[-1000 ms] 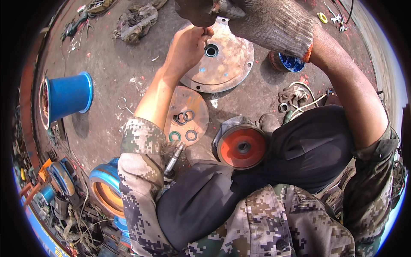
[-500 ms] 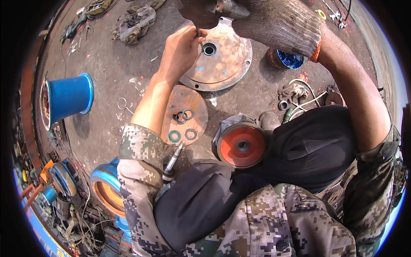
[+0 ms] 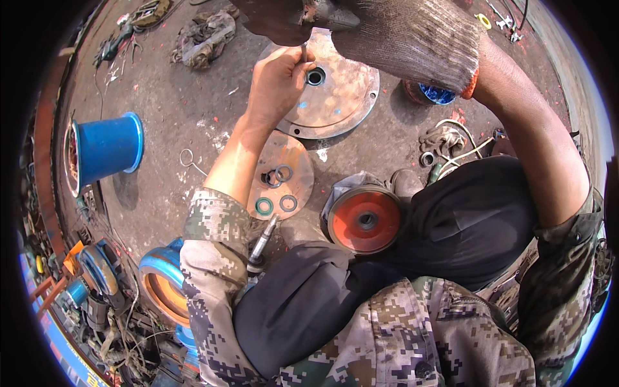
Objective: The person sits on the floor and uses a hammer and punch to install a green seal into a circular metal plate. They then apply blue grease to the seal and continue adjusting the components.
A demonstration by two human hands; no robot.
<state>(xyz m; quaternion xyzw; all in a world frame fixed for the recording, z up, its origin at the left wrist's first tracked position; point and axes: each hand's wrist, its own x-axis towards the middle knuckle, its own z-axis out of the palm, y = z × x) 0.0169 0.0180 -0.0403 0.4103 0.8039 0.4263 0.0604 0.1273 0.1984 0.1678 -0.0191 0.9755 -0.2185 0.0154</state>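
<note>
The round steel plate (image 3: 342,103) lies flat toward the floor's far side, between its left and right edges, a dark-lined central bore (image 3: 315,77) facing up at us. Just beside that bore, our bare left hand (image 3: 278,80) is clenched round a thin dark rod (image 3: 304,53); its lower end is lost behind the fingers. Our right hand (image 3: 396,39), in a dirty knitted glove, hangs over the plate's far right part by a dark, partly metallic object (image 3: 277,22); we cannot tell whether it grips it. We judge the step in hand to be working around the bore with the rod, and the next move to call for a steady left grip. Nearer us, a rusty disc (image 3: 298,148) carries loose dark rings (image 3: 284,173) and, by its near edge, a green ring (image 3: 264,206). Farther out sit a blue paint pot (image 3: 437,95), a red-faced wheel (image 3: 348,222) and, toward the floor's left edge, a blue flanged cylinder (image 3: 109,148).
</note>
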